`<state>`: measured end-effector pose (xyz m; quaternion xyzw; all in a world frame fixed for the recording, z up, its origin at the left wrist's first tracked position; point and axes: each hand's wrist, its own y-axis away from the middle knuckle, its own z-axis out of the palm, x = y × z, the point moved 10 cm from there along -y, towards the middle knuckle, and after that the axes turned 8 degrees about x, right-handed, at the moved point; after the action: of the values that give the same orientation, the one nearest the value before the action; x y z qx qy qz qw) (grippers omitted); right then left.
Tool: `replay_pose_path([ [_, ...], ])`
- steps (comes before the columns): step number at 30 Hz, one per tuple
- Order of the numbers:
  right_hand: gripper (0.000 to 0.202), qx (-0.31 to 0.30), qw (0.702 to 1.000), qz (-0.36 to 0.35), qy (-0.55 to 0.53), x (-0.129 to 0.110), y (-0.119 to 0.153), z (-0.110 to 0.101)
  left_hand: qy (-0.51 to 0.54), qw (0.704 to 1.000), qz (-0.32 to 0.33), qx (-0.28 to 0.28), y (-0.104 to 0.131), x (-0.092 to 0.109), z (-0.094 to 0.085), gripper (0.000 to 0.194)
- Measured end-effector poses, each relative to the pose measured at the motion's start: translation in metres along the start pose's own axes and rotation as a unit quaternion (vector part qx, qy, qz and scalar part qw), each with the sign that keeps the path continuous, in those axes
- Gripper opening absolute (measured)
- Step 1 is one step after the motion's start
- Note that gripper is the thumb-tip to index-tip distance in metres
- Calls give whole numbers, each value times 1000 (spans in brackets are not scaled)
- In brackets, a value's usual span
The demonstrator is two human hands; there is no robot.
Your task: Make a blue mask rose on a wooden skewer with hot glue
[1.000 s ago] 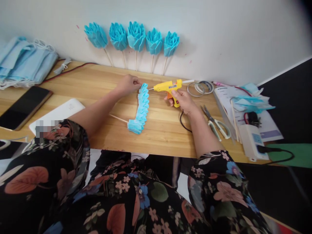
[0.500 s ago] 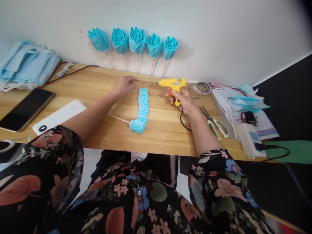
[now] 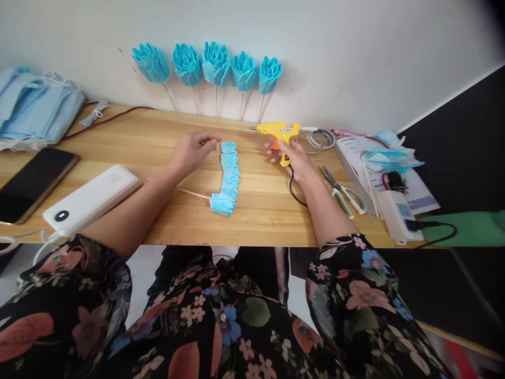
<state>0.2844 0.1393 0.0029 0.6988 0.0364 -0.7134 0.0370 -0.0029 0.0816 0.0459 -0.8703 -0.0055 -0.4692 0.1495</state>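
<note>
My right hand (image 3: 294, 158) is wrapped round the grip of a yellow hot glue gun (image 3: 278, 130), whose nozzle points left. A black cord hangs from its handle. Left of the gun lies a strip of pleated light-blue fabric (image 3: 230, 171), its lower end folded sideways round the tip of a thin wooden stick (image 3: 193, 193). At the strip's upper end is my left hand (image 3: 197, 150), fingers curled and fingertips drawn together beside the edge. Whether they hold anything is hidden.
Several blue fabric flowers (image 3: 216, 64) on sticks lean against the wall. Blue face masks (image 3: 35, 110), a dark phone (image 3: 33, 184) and a white power bank (image 3: 92, 200) lie left. Scissors (image 3: 343, 192), tape rolls (image 3: 315, 141), papers (image 3: 424, 195) and a white power strip (image 3: 396, 216) are right.
My left hand has come down and closer to the strip's upper end. My right hand still holds the glue gun. The whole view has shifted slightly.
</note>
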Motion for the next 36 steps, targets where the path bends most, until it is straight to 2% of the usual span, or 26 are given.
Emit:
replay_pose_path([
  [4,40,-2,1000,4,10,1,0,1,44,998,25,21,6,-1,-11,25],
  [9,42,-2,1000,2,9,-1,2,1,31,999,26,25,5,-6,-16,24],
  [17,44,15,1000,8,-6,0,3,2,-93,992,81,-22,9,-9,-1,31],
  [21,45,27,999,22,3,2,3,1,-153,985,68,-31,6,-18,5,39],
  [25,44,25,999,18,-8,0,4,3,-205,977,53,-41,-8,-19,14,44],
  [28,43,30,999,20,2,-2,6,4,-215,974,49,-56,-23,-15,21,43],
  [33,39,25,1000,7,10,-9,11,5,-198,970,39,-133,-35,-11,36,37],
  [36,34,20,1000,10,-6,-7,11,6,-199,969,29,-142,-39,-12,38,33],
])
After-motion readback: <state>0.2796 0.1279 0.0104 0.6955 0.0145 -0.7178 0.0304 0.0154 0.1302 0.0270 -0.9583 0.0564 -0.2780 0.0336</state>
